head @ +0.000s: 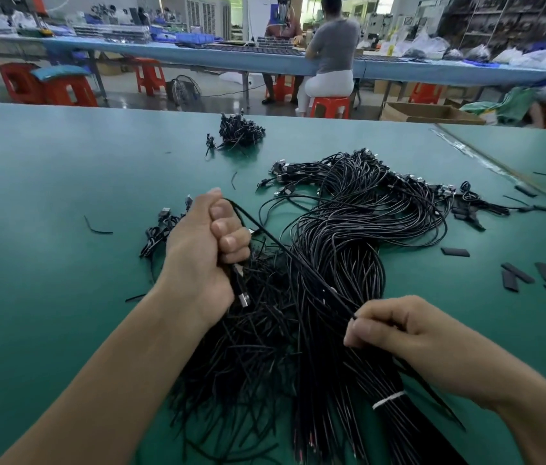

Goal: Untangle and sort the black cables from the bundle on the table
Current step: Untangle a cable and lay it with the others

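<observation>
A big bundle of black cables (348, 229) sprawls over the green table (46, 196), bound near me by a white tie (388, 399). My left hand (204, 250) grips several cables in a fist, with a USB plug (244, 299) sticking out below it. One black cable (291, 256) runs taut from that fist down to my right hand (395, 333), which pinches its other end above the bundle. Loose cut cable ends (241, 357) fan out below my left wrist.
A small heap of black cables (238, 130) lies at the far middle of the table. Flat black sleeve pieces (519, 275) are scattered at the right. Short wire scraps (97, 228) lie on the left. People sit on red stools at a bench beyond.
</observation>
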